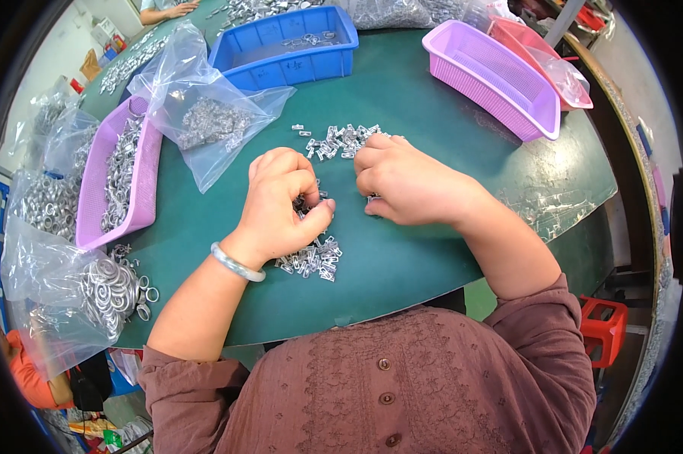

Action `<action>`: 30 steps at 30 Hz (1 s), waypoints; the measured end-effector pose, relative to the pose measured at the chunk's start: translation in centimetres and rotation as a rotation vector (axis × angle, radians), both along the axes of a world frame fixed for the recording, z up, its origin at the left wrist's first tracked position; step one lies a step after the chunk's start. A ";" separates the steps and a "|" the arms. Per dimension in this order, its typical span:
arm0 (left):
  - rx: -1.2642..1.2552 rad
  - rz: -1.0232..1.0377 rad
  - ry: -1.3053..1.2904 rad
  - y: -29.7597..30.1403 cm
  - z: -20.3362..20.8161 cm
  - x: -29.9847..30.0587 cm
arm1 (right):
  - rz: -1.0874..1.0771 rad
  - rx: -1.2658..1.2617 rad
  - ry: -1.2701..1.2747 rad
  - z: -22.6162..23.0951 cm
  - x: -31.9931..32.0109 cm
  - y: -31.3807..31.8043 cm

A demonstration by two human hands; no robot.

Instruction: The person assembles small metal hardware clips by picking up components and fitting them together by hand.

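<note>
My left hand [285, 198], with a pale bangle on its wrist, is curled closed over the green table. Small silvery metal pieces [302, 205] show between its thumb and fingers. Just below it lies a pile of small metal links [316, 259]. My right hand [406, 181] is closed, thumb and fingers pinched around a small metal piece [372, 198], mostly hidden by the fingers. Beyond the hands spreads another pile of such links [343, 141], partly covered by the right hand.
At left stand a purple basket [146, 178] of metal parts and a clear bag [209, 163] of small pieces. Metal rings [113, 295] spill from another bag. A blue bin [281, 72] is at the back; purple [500, 110] and red baskets [576, 97] are at back right.
</note>
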State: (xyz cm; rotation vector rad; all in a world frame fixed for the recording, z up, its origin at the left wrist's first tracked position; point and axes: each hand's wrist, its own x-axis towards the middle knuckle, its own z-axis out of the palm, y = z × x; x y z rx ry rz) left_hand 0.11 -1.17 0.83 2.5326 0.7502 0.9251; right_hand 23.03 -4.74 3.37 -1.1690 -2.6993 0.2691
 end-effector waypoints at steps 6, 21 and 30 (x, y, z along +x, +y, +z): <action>0.007 -0.059 -0.039 -0.1 -0.2 0.3 | 0.010 0.051 0.096 0.1 -0.6 0.1; -0.480 -0.074 -0.305 -0.6 -0.2 0.5 | 0.033 0.122 0.603 -0.4 -1.4 0.7; -0.438 -0.060 -0.357 -0.6 -0.2 0.5 | 0.037 0.113 0.636 -0.5 -1.3 0.8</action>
